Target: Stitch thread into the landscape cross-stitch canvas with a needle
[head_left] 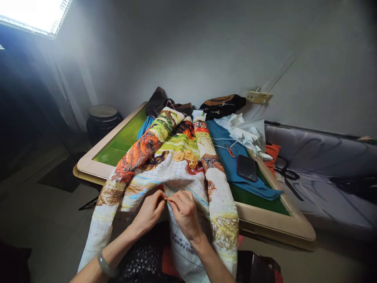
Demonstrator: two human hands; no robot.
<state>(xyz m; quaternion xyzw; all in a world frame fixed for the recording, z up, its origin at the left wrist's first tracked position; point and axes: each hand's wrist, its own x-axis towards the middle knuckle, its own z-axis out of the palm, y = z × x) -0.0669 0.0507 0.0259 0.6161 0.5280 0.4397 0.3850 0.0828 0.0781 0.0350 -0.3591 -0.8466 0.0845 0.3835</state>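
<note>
A large cross-stitch cloth (176,173), white with a blue grid and colourful stitched pictures, drapes from the table onto my lap. My left hand (150,210) and my right hand (184,210) meet at its near fold, fingertips pinched together on the fabric. Whether a needle or thread is between the fingers is too small to tell. A bundle of yellow thread (187,157) lies on the cloth further back. A pale bracelet sits on my left wrist.
The green-topped table (118,143) has a cream rim. On it lie a blue cloth (232,165), a dark phone (246,168), white fabric (246,131) and dark bags at the back. Scissors (285,173) rest on a grey sofa at right. A dark stool (103,118) stands left.
</note>
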